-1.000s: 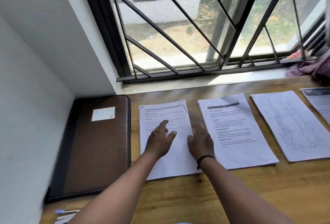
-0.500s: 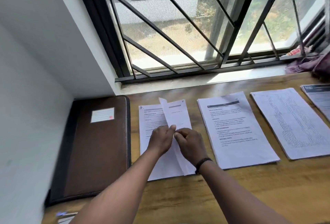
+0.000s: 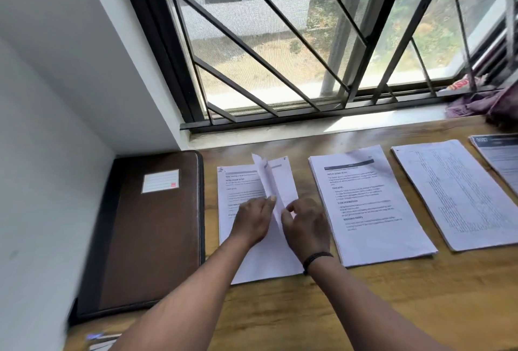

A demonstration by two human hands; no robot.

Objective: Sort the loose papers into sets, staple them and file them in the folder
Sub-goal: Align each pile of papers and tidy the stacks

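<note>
Left grip: the left hand (image 3: 253,220) pinched the raised sheet's near edge at its fingertips, fingers curled, resting on the leftmost white printed paper stack (image 3: 238,191).
Right grip: the right hand (image 3: 305,227), a black band at its wrist, pinched the same edge from the other side, fingers bent.
Change: a second before, both hands lay flat on the stack with the top page down; half a second before, the page was already up, and by this moment it stood steeper and narrower.
Lifted sheet: the thin white top page (image 3: 270,182) curled upward from between the two hands toward the window, its far corner up off the stack.
Other papers: a second white stack with a dark header bar (image 3: 370,205) lay just right of the right hand; a third, densely printed (image 3: 459,193), lay beyond it.
Folder: a brown leather-look zip folder with a white label (image 3: 148,227) lay closed, left of the stacks.
Table: smooth wooden table (image 3: 280,311), grain visible.
</note>
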